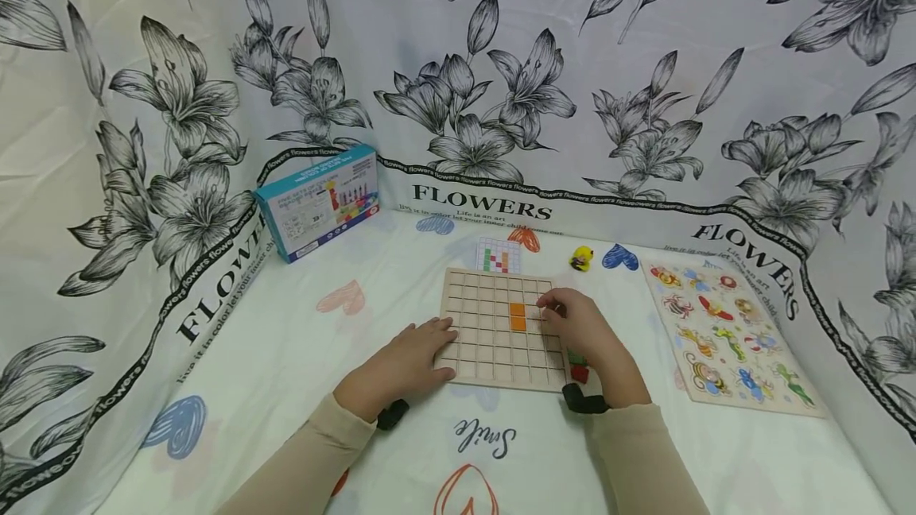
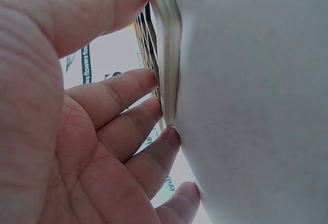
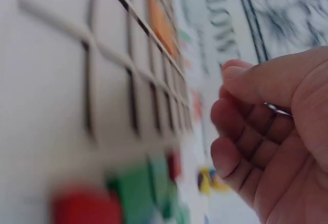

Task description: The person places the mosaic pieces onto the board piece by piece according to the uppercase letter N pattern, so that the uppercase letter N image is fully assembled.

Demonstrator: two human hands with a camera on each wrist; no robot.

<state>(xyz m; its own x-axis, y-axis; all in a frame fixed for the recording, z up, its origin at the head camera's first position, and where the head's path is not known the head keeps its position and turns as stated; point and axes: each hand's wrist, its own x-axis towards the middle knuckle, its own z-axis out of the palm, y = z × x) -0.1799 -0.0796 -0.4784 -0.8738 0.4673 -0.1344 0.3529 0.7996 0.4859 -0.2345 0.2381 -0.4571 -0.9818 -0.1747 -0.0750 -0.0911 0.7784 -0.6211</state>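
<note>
The grid board (image 1: 502, 338) looks wooden — smooth, matt.

I see open cloth (image 1: 286, 340) running from the box (image 1: 322, 201) to the left hand (image 1: 404, 352), which bars the left edge of the grid board (image 1: 483, 352). Between the 2 hands I have a way in from the near side, over low ground, with 2 orange tiles (image 1: 518, 310) ahead. The right hand (image 1: 578, 326) and the blocks (image 1: 579, 374) obstruct the right edge; a wide lane separates them from the insect puzzle (image 1: 780, 404). A card (image 1: 498, 256) touches or nearly touches the far edge.

Soft light; right wrist view blurred (red block (image 3: 87, 207) especially).
</note>
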